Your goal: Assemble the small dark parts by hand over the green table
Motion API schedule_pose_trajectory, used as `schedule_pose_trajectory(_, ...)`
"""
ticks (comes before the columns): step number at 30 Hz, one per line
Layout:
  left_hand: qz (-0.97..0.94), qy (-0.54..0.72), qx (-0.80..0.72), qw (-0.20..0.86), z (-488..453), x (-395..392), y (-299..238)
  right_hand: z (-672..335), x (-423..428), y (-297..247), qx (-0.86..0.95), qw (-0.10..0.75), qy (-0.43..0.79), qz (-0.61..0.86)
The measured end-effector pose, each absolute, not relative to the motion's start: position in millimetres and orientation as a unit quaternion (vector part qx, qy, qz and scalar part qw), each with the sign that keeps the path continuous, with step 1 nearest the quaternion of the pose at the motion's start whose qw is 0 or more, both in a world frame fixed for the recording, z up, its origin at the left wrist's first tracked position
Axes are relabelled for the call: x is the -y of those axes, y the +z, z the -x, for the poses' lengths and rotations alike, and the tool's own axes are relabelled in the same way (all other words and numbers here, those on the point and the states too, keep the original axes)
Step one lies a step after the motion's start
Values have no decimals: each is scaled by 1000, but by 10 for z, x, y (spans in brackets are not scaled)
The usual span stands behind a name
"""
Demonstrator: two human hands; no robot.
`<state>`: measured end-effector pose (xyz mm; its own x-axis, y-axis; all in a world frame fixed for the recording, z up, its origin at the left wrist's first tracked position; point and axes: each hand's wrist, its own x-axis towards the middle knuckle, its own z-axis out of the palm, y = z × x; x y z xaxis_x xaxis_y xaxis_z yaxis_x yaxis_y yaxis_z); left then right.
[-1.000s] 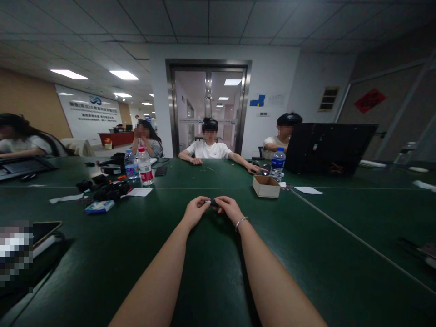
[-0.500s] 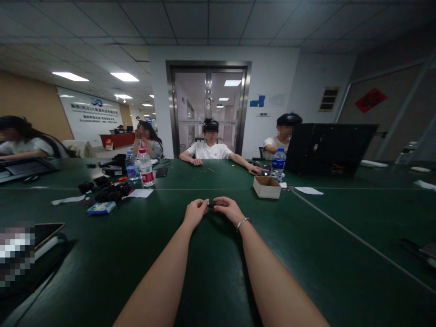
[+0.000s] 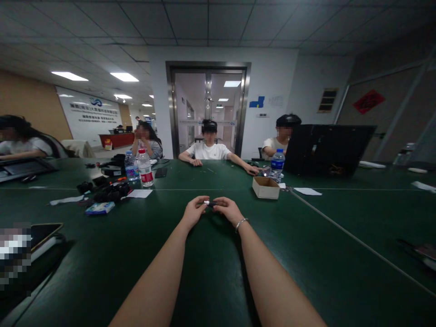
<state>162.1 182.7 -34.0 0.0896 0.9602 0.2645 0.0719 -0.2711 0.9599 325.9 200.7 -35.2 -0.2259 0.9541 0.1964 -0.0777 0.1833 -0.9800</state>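
Observation:
Between my two hands is a small black object with a shiny silver end, held just above the table; its kind is too small to tell. The fingertips of my left hand are closed at the silver end. My right hand, with a bracelet at its wrist, pinches the dark end. Both forearms reach forward over the green table.
An open cardboard box sits ahead right, beside a blue-labelled bottle. To the left are two bottles, black gear and a blue-white packet. A person sits opposite, one hand near the box.
My left fingers have shifted slightly left, and more of the object's silver end shows between my hands. The right hand stays almost in place.

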Motion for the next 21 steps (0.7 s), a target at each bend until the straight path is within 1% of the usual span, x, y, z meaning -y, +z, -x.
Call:
schedule_pose_trajectory(13,-565,526,-465,433,-1635,-1867,-378,-3262,-2058,-407,605,495,500,374)
schedule_pose_trajectory(21,-555,534,-486,413,-1655,-1917,-445,-3254,-2070,-420,616,503,483,365)
